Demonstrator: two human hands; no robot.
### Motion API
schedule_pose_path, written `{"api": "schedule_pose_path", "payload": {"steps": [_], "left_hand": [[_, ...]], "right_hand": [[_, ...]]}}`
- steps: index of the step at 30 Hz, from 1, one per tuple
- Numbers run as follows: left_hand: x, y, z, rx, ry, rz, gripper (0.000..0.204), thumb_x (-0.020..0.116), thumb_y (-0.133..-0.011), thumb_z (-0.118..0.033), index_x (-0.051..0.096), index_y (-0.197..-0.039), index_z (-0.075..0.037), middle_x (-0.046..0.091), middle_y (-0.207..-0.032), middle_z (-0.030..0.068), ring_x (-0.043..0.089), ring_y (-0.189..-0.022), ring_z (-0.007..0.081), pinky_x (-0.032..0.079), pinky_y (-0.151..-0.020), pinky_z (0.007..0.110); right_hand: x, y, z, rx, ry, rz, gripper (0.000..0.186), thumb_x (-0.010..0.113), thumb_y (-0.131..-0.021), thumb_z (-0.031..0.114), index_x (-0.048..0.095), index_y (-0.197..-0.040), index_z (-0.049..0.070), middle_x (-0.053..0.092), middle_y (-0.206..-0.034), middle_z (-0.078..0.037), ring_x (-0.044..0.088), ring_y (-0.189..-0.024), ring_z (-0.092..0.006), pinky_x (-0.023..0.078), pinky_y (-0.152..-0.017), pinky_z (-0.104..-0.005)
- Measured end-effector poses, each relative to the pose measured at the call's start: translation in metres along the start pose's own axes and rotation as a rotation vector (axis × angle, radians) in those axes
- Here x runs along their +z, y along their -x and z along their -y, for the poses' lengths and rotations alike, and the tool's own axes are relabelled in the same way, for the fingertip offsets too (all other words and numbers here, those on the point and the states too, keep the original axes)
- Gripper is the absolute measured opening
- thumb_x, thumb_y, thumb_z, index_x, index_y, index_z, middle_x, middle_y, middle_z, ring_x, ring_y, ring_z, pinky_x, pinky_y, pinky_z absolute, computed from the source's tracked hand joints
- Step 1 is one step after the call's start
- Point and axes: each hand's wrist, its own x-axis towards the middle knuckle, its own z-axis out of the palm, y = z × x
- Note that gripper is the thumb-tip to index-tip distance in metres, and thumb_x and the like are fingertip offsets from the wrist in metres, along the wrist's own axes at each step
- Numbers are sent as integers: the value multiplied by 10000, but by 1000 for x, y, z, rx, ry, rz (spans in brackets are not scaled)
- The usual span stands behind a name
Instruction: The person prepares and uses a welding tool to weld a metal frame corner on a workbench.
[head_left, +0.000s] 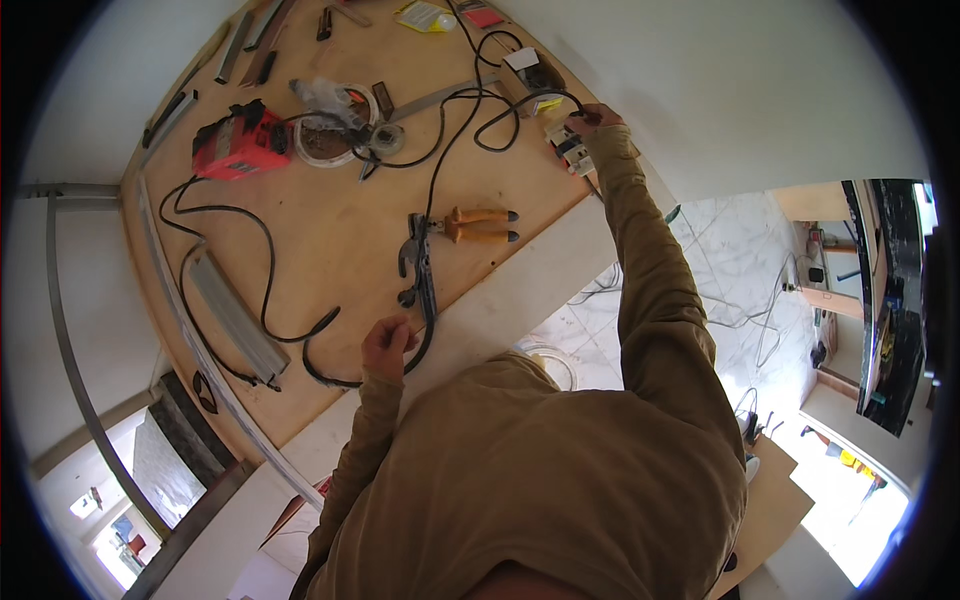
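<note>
My right hand (pixel 597 119) reaches to the far right edge of the wooden board, its fingers closed around the end of a black cable (pixel 552 93). Just beneath that hand sits a whitish socket block (pixel 572 152); whether the cable end enters it is hidden. My left hand (pixel 387 348) hovers near the board's front edge with fingers curled together, and what is inside them, if anything, cannot be seen. Close to it lies a dark clamp (pixel 416 262) on a thick black cable. Orange-handled pliers (pixel 478 225) lie beside the clamp.
A red boxy machine (pixel 243 148) with black cables stands at the left of the board (pixel 340 235). Near it are a round white-rimmed container (pixel 322 153) and a grey metal profile (pixel 238 318). Tiled floor (pixel 735 250) shows below on the right.
</note>
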Motion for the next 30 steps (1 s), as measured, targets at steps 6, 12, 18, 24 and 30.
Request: {"api": "schedule_pose_path", "payload": {"steps": [6,12,18,24,30], "left_hand": [[-4,-16,2,63,13,74,183,593,-946,-93,628,-1101,-2,644,-843,37,629,-716,112,553,-681,257],[-6,-5,3,7,65,-61,170,602,-939,-92,638,-1080,-4,651,-785,47,600,-680,105,509,-639,242],[-21,-71,-36,193,-70,94,140,607,-928,-91,645,-1032,-6,629,-775,29,584,-668,96,503,-629,240],[-104,-282,-153,603,-648,-368,258,670,-858,-163,669,-1065,-9,660,-809,39,604,-706,139,489,-659,268],[-157,-385,-238,743,-1595,-675,566,751,-739,-389,620,-1172,-47,615,-1198,184,574,-1144,316,457,-996,396]], "right_hand": [[4,13,1,-26,-49,7,477,819,-698,147,645,-1113,-11,703,-929,-141,687,-821,-214,561,-759,-329],[0,45,25,68,16,-63,460,815,-670,222,674,-1060,23,709,-978,-124,684,-846,-230,545,-771,-357],[6,27,-17,-330,189,-109,306,752,-726,172,651,-982,39,669,-851,-106,674,-780,-229,548,-710,-374],[14,25,-14,-259,268,-143,401,775,-728,195,642,-1066,26,683,-945,-134,675,-883,-265,540,-791,-372],[19,23,-12,-242,198,-118,413,770,-745,216,644,-1091,30,695,-987,-131,668,-933,-243,519,-832,-362]]}}
